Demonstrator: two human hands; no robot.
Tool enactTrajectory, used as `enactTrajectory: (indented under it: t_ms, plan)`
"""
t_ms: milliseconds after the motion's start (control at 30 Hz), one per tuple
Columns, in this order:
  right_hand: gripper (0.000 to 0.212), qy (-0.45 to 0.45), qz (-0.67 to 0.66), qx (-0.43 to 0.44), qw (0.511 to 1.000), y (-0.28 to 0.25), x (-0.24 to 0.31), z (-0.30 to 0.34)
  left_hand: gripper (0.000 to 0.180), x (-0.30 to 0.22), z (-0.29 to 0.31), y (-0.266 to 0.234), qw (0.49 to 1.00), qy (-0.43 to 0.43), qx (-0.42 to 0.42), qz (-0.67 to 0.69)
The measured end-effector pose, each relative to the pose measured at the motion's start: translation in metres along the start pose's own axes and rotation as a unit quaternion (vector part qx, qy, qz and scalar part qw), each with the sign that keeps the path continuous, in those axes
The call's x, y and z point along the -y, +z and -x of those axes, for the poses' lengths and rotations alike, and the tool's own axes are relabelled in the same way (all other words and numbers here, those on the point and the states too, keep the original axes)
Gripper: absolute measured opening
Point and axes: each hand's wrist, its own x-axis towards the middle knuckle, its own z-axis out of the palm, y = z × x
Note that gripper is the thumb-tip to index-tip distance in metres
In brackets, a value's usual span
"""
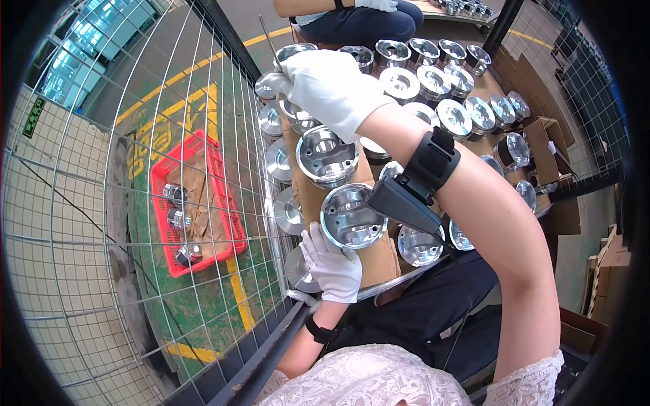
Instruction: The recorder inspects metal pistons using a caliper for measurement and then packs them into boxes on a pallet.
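At nine o'clock, smooth pale wall tiles (61, 271) show through a thin wire fence (106, 203). Nearer the middle, a hard red plastic crate (225, 196) has three shiny metal cups (179, 220) on crinkly brown card. In the very middle, the near piston (352, 220) is round, hollow and silvery, with its open mouth up, by flat brown cardboard (382, 264). Another hollow piston (328, 157) sits at twelve o'clock from it. Rows of bright round pistons (453, 117) fill one to two o'clock.

The left hand (333, 271), in a soft white glove, comes up from between six and seven o'clock. Its fingers and thumb spread wide, touching the near piston's lower left side. The right arm bends at four o'clock. The gloved right hand (321, 88) points toward eleven o'clock, fingers closed around a thin rod (267, 39).
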Motion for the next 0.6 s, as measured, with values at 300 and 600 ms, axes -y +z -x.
enactTrajectory:
  t_ms: [300,600]
  plan:
    - [0.036,0.03,-0.014,0.133,0.991,-0.007,0.0,0.014,0.074,-0.002,0.0,0.0,1.0,-0.002,0.004,-0.005]
    - [0.038,0.129,-0.019,0.228,0.965,-0.079,-0.043,0.146,0.064,0.001,0.003,0.012,0.999,-0.007,-0.051,-0.008]
